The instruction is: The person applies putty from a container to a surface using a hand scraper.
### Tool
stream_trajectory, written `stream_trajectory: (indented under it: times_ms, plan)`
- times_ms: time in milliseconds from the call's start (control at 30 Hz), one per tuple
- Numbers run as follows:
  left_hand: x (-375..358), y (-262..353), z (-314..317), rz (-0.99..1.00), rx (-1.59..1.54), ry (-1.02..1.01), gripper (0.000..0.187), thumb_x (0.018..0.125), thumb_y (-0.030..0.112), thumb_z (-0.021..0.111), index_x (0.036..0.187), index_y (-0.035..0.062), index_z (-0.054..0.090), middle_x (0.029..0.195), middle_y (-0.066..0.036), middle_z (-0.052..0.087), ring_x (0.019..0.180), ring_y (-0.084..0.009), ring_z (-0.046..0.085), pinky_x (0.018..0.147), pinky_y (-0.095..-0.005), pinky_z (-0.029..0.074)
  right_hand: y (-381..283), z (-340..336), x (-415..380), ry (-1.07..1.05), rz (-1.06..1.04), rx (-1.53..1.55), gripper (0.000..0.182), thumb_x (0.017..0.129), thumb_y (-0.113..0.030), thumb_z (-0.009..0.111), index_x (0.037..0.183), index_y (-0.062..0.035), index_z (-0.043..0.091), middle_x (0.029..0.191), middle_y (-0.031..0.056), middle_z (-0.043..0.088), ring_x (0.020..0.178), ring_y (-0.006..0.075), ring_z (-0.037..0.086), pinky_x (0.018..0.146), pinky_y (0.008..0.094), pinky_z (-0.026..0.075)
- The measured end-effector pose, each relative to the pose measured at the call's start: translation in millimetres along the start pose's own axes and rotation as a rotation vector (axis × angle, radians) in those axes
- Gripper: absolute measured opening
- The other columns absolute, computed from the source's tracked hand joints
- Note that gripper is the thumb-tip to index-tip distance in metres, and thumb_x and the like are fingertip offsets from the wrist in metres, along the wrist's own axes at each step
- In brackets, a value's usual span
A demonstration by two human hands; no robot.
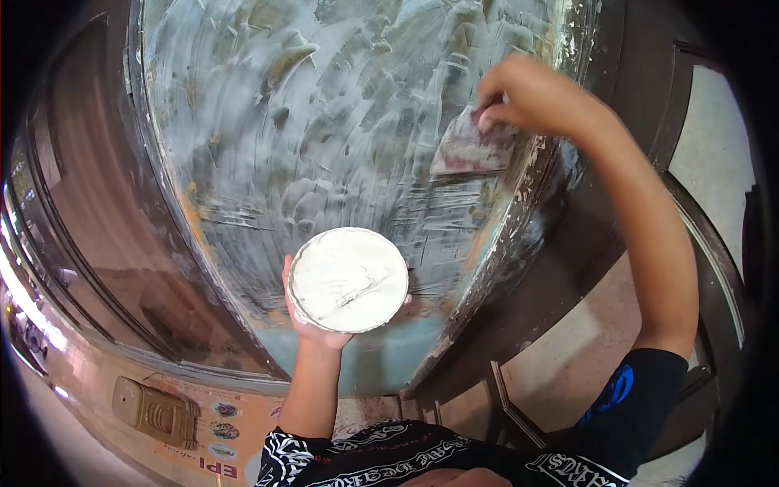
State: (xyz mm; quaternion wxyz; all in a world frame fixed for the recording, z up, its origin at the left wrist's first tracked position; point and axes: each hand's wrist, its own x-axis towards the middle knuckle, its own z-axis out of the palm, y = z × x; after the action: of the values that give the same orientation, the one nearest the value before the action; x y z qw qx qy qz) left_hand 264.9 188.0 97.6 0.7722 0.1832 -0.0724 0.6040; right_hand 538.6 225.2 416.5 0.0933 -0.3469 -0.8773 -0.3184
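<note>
My left hand (pixel 323 334) holds a round tub (pixel 349 280) of white putty from below, its fingertips showing at both sides of the rim. The putty fills the tub almost to the top, with a ridge and a groove across its surface. Up and to the right, my right hand (pixel 519 93) pinches a wide putty knife (pixel 471 148), smeared white and reddish. Its broad edge lies against or very near the right part of a blue-green panel (pixel 324 154), which is covered in streaky white smears. My thumb and fingers are closed on the narrow end of the knife.
A worn frame with flaking paint (pixel 519 195) borders the panel on the right. Brown wood panelling (pixel 89 195) stands to the left. At lower left, a brown moulded object (pixel 156 411) lies on a printed orange sheet (pixel 231 450).
</note>
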Motion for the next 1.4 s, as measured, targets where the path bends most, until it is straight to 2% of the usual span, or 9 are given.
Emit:
stream_trajectory:
  times_ms: [67,200,300,533,867,1000,1133,1267,1400]
  plan:
    - [3,-1,-6,-0.044,-0.170,-0.115,0.075,0.099,0.065,0.038,0.144,0.0066,0.053,0.147,-0.018,0.053,0.130,-0.0425,0.054,0.111,-0.0588,0.041,-5,-2,10,-0.147,0.135,-0.121,0.020,0.081,-0.019,0.079,0.097,-0.0075,0.077,0.094,0.0115,0.075,0.085,0.0279,0.072,0.079,0.0401,0.057]
    - [3,-2,-7,-0.029,-0.173,-0.065,0.075,0.099,0.064,0.038,0.144,0.0067,0.053,0.147,-0.018,0.054,0.129,-0.0425,0.055,0.110,-0.0590,0.042,50,-44,23,0.304,0.237,-0.028,0.022,0.086,-0.022,0.076,0.099,-0.0047,0.076,0.083,0.0070,0.075,0.076,0.0197,0.072,0.073,0.0349,0.055]
    - [1,3,-10,0.010,-0.012,0.040,0.074,0.099,0.065,0.038,0.144,0.0072,0.054,0.147,-0.018,0.054,0.130,-0.0426,0.054,0.110,-0.0593,0.041,7,-83,20,0.292,0.411,-0.029,0.020,0.081,-0.016,0.082,0.097,-0.0039,0.079,0.081,0.0130,0.076,0.067,0.0167,0.072,0.061,0.0336,0.055]
    - [0,16,-5,0.035,0.030,0.039,0.073,0.100,0.062,0.038,0.145,0.0062,0.051,0.149,-0.018,0.051,0.133,-0.0439,0.050,0.112,-0.0618,0.037,-61,25,2,-0.320,0.107,-0.068,0.018,0.076,-0.021,0.080,0.087,-0.0081,0.076,0.088,0.0150,0.072,0.088,0.0354,0.070,0.076,0.0460,0.055]
    - [5,16,-15,0.004,-0.190,-0.064,0.074,0.100,0.063,0.038,0.145,0.0056,0.052,0.150,-0.020,0.050,0.133,-0.0440,0.050,0.113,-0.0607,0.037,8,-129,20,0.334,0.430,-0.134,0.017,0.083,-0.012,0.080,0.094,0.0010,0.077,0.079,0.0156,0.076,0.069,0.0173,0.072,0.061,0.0324,0.055]
    - [4,22,-14,-0.017,-0.197,-0.119,0.075,0.099,0.064,0.038,0.147,0.0061,0.049,0.153,-0.021,0.046,0.136,-0.0464,0.045,0.113,-0.0654,0.034,-21,-65,4,0.043,0.411,0.014,0.022,0.079,-0.019,0.078,0.097,-0.0065,0.075,0.092,0.0097,0.071,0.090,0.0306,0.069,0.080,0.0420,0.055]
    - [0,27,-6,-0.031,-0.240,-0.160,0.079,0.098,0.066,0.038,0.149,0.0062,0.045,0.156,-0.023,0.041,0.139,-0.0490,0.041,0.113,-0.0675,0.031,-94,55,-23,-0.433,0.041,-0.103,0.013,0.081,-0.023,0.073,0.087,-0.0137,0.078,0.086,0.0100,0.074,0.085,0.0319,0.073,0.070,0.0460,0.058]
    - [-6,27,-9,-0.056,-0.198,-0.254,0.079,0.098,0.066,0.038,0.150,0.0059,0.045,0.155,-0.023,0.042,0.138,-0.0496,0.041,0.113,-0.0678,0.032,-105,163,-60,-0.405,-0.073,-0.094,0.015,0.079,-0.024,0.071,0.081,-0.0094,0.073,0.085,0.0103,0.073,0.077,0.0319,0.073,0.066,0.0450,0.057]
    - [-9,31,-21,0.012,-0.330,-0.082,0.079,0.098,0.066,0.038,0.149,0.0048,0.045,0.155,-0.024,0.041,0.138,-0.0487,0.042,0.113,-0.0663,0.032,-84,122,-35,-0.310,0.041,-0.183,0.011,0.079,-0.020,0.070,0.081,-0.0122,0.077,0.084,0.0106,0.074,0.078,0.0322,0.074,0.065,0.0443,0.058]
